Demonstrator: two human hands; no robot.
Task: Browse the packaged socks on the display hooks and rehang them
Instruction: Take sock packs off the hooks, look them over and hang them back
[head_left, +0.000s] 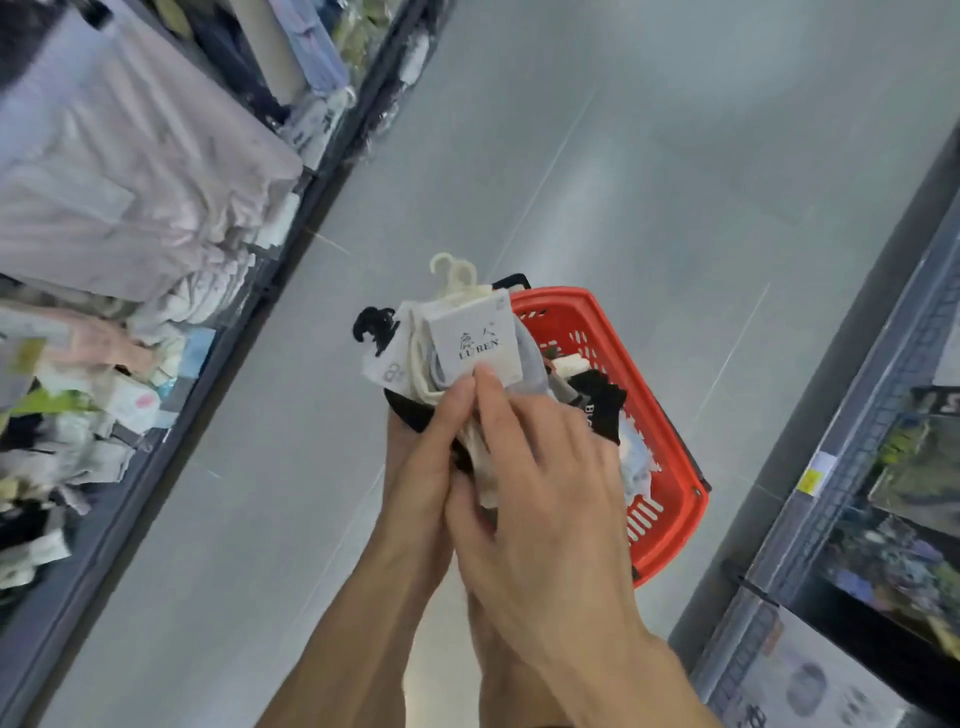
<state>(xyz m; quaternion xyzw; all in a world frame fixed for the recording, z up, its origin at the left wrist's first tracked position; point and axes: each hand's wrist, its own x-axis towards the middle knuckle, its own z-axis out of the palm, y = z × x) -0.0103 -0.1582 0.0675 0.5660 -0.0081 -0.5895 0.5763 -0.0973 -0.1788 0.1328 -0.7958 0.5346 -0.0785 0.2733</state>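
A bundle of packaged socks (470, 340) with white card labels, cream plastic hangers on top and a black hanger at its left is held over the aisle floor. My left hand (423, 457) grips the bundle from below and the left. My right hand (535, 467) lies over it from the right, its fingertips pinching the front white label marked with dark lettering. Black and pale socks hang down behind my right hand. More packaged socks (88, 426) hang on the display rack at the left.
A red shopping basket (670, 499) with socks inside stands on the grey floor just behind my hands. Folded pale clothing (130, 171) fills the left shelves. A dark shelf unit (857, 519) with packaged goods lines the right side.
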